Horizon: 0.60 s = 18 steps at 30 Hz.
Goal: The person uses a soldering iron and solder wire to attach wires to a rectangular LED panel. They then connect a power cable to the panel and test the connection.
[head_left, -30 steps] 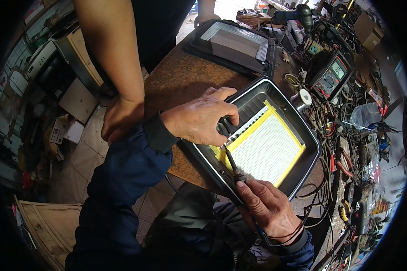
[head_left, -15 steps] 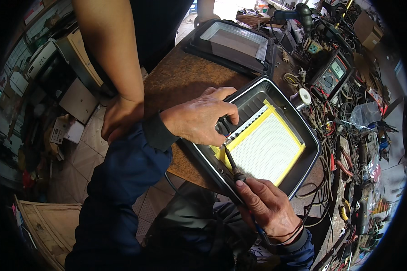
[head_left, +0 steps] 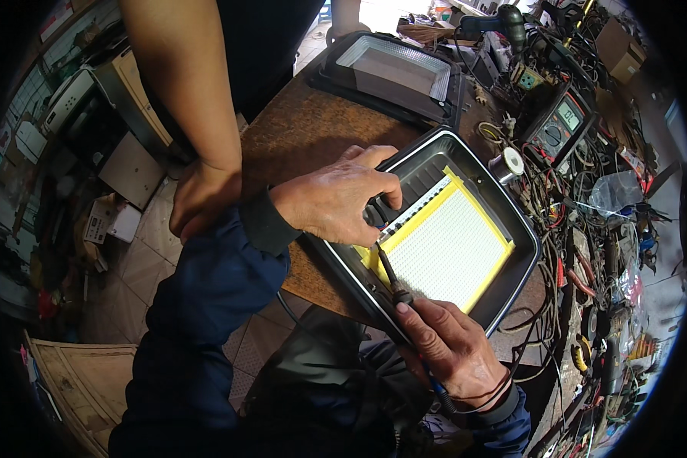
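Observation:
A black floodlight housing point(head_left: 504, 204) with a pale rim lies on the bench, holding a white LED panel point(head_left: 450, 240) edged with yellow tape. My right hand point(head_left: 456, 353) grips a soldering iron point(head_left: 394, 281) like a pen. Its tip meets the panel's left corner, close beside my left thumb. My left hand point(head_left: 342, 197) reaches over the housing's left side, fingers curled and closed at that corner. What the fingertips pinch is too small and hidden to make out. A black part inside the housing shows between thumb and forefinger.
A glass-fronted black frame point(head_left: 393, 72) lies farther back on the brown bench point(head_left: 282, 141). Right of the housing stand a solder spool point(head_left: 507, 164) and a multimeter point(head_left: 563, 126), beside heaped cables and tools. Another person's arm point(head_left: 195, 114) hangs at the left.
My right hand and the soldering iron have shifted very slightly left. My left hand stays at the panel's corner.

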Tool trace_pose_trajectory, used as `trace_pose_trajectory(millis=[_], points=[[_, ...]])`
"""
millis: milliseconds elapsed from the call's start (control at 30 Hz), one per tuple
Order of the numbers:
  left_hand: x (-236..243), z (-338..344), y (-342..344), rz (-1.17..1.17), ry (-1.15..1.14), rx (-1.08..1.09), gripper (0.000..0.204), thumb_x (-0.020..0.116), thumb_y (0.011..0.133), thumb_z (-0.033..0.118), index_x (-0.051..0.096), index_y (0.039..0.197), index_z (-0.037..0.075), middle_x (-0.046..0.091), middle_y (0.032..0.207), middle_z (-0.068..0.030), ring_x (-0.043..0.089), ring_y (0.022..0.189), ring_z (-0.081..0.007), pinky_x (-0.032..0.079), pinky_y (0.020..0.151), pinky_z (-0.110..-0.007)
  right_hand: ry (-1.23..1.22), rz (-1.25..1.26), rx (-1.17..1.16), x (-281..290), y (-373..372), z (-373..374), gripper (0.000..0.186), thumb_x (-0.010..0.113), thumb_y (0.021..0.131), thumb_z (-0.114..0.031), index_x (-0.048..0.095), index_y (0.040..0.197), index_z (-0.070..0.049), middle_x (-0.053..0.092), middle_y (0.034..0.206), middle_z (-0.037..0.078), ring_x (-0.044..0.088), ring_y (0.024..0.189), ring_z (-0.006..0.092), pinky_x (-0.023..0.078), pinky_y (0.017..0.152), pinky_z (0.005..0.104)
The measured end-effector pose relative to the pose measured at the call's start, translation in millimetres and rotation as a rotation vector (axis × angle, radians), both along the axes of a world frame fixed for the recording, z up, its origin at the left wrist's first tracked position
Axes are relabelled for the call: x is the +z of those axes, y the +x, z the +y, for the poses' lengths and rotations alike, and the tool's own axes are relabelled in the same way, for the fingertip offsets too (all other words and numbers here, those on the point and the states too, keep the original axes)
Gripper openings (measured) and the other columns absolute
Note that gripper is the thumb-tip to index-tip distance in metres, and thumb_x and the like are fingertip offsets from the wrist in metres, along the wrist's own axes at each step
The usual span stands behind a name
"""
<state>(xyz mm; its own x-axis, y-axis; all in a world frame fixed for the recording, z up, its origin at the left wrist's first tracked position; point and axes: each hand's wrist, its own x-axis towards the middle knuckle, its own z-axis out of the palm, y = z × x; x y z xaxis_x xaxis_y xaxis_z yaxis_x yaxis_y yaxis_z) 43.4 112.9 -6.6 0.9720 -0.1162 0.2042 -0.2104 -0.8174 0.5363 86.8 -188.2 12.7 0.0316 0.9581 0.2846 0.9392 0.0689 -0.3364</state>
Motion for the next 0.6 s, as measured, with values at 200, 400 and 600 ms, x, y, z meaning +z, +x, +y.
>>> trace_pose_trajectory(millis=[200, 400, 600], points=[[0.1, -0.3, 0.6, 0.002, 0.015, 0.0, 0.042, 0.084, 0.073, 0.022, 0.065, 0.11, 0.011, 0.039, 0.154, -0.0205, 0.038, 0.141, -0.0481, 0.033, 0.12, -0.052, 0.005, -0.002, -0.01, -1.4, -1.4, 0.4, 0.074, 0.082, 0.079, -0.009, 0.053, 0.147, 0.002, 0.064, 0.121, 0.022, 0.071, 0.1, 0.0384, 0.062, 0.084, 0.0423], [-2.8, -0.5, 0.4, -0.053, 0.026, -0.001, 0.042, 0.084, 0.072, 0.02, 0.065, 0.108, 0.01, 0.041, 0.152, -0.0213, 0.042, 0.137, -0.0496, 0.036, 0.118, -0.052, 0.007, -0.003, -0.013, -1.8, -1.7, 0.9, 0.073, 0.082, 0.08, -0.009, 0.054, 0.147, 0.002, 0.064, 0.12, 0.022, 0.071, 0.1, 0.0382, 0.062, 0.083, 0.0421], [-2.1, -1.7, 0.4, -0.073, 0.019, -0.008, 0.041, 0.083, 0.072, 0.019, 0.064, 0.107, 0.01, 0.042, 0.15, -0.0207, 0.042, 0.136, -0.0494, 0.037, 0.117, -0.051, 0.003, -0.001, -0.017, -3.1, -1.4, -0.3, 0.074, 0.082, 0.08, -0.011, 0.054, 0.147, 0.002, 0.064, 0.12, 0.022, 0.071, 0.1, 0.0382, 0.062, 0.083, 0.0419]])
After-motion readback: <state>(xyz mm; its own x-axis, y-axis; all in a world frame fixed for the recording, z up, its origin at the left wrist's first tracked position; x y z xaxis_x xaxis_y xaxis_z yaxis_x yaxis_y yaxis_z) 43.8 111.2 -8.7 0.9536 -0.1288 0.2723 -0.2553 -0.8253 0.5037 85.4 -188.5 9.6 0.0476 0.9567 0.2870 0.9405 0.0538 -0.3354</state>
